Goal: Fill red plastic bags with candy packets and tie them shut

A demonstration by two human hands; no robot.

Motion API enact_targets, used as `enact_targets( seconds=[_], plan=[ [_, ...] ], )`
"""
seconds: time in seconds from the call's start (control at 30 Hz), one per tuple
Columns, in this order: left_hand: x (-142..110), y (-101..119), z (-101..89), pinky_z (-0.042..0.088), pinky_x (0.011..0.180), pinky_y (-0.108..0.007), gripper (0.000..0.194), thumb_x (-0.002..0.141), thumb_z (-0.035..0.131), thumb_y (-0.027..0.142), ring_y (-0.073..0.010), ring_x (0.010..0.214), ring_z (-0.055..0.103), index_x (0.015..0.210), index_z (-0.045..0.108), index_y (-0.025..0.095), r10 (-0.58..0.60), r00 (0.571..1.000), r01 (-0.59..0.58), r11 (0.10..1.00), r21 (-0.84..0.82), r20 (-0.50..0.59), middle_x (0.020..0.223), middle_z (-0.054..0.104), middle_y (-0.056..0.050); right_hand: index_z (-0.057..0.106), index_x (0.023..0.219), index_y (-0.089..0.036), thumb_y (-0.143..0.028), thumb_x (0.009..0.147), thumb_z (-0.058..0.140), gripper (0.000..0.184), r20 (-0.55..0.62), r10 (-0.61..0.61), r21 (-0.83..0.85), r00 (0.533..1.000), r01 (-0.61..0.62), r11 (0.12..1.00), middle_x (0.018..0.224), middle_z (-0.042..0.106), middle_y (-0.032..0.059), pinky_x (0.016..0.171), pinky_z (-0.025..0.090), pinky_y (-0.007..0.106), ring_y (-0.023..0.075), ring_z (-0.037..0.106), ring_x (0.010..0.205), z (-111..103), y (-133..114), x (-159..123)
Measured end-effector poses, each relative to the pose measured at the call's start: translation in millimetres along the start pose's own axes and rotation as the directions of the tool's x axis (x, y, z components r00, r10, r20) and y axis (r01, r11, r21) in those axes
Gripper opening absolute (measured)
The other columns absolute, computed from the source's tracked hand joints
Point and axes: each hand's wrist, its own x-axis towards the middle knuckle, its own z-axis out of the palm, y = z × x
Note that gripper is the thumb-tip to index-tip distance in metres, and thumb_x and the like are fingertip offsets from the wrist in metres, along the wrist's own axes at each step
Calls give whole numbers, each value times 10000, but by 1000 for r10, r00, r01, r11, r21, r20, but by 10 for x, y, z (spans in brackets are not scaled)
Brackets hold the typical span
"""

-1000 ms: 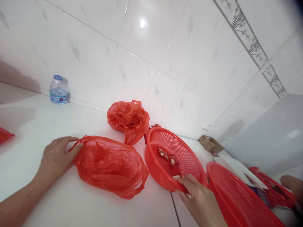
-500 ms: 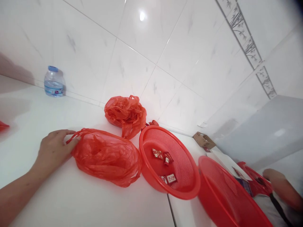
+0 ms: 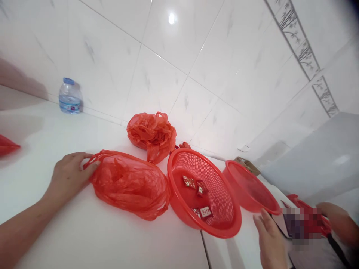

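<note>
Principal change noted: the right hand (image 3: 273, 243), earlier seen on the rim of the mesh basket (image 3: 179, 207), is now off it; its fingers stand open with nothing seen in them, near the second basket (image 3: 238, 190); contact with that rim cannot be confirmed; the second basket has shifted away, nearer the wall (image 3: 112, 56), leaving a strip of table (image 3: 140, 243) in view beside the mesh basket; the left hand (image 3: 68, 172) keeps its grip on the handle of the red plastic bag (image 3: 131, 183), pinched between thumb and fingers; the bag lies on the table against the side of the mesh basket; small printed packets (image 3: 189, 182) rest in the basket, unobstructed by the hand; in effect, one hand is engaged and the other appears free; the crumpled bag (image 3: 151, 132) remains behind, by the wall
</note>
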Motion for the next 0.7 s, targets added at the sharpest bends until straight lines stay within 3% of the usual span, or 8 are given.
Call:
enact_targets(
  seconds=[0.03,0.1,0.17,0.23,0.3,0.37,0.5,0.7],
  plan=[
    [-2,10,-4,404,942,-411,446,760,431,488,-270,1002,537,1013,592,158,-12,1000,12,1000,-3,11,946,617,-104,446,1304,-202,-563,797,469,623,-3,-29,-11,1000,29,1000,1305,524,118,909,463,445,303,528,1153,39,-162,-41],
    [-3,38,-20,414,930,-415,451,753,437,498,-275,995,542,1003,595,158,-38,998,38,999,-3,42,950,617,-109,529,1219,-217,-524,810,480,513,-9,-261,-51,965,261,964,1322,509,99,998,381,491,305,471,1211,86,-467,-198],
    [-2,75,-48,420,923,-419,467,756,432,511,-283,999,542,1002,597,150,-49,996,49,999,0,72,985,615,-123,553,1196,-223,-456,832,486,437,74,-514,-48,855,518,854,1307,523,92,1031,340,517,304,419,1257,105,-681,-397],
    [3,117,-82,414,930,-420,488,772,404,518,-291,1023,534,1000,602,134,-50,994,51,999,-9,93,1020,614,-140,541,1225,-246,-406,849,484,413,212,-665,-41,716,687,726,1284,546,77,1026,347,527,303,416,1262,113,-763,-563],
    [5,160,-118,408,935,-420,505,796,374,526,-291,1040,532,1007,606,131,-66,991,72,996,-49,120,1044,617,-141,535,1240,-275,-381,851,499,404,342,-714,-55,611,771,634,1241,584,57,1004,375,522,299,469,1219,116,-729,-656],
    [-2,201,-153,422,914,-414,514,813,360,540,-280,1020,552,1045,596,145,-110,983,128,985,-117,147,1078,619,-126,558,1213,-290,-354,848,522,372,402,-721,-84,565,807,585,1166,631,43,974,407,501,281,547,1126,108,-629,-679],
    [-56,284,-217,458,850,-410,612,800,396,602,-276,1001,585,1258,459,201,-234,946,275,947,-169,226,1154,603,-110,602,1153,-291,-346,849,524,319,411,-714,-135,567,812,568,1067,665,43,893,461,464,261,605,993,16,-408,-622],
    [-118,330,-264,469,793,-385,611,788,442,593,-258,926,604,1299,405,258,-268,914,322,936,-144,304,1078,618,-86,622,1141,-275,-432,863,459,359,388,-640,-181,663,736,652,1110,652,64,869,486,442,282,587,1044,-248,-136,-573]
  ],
)
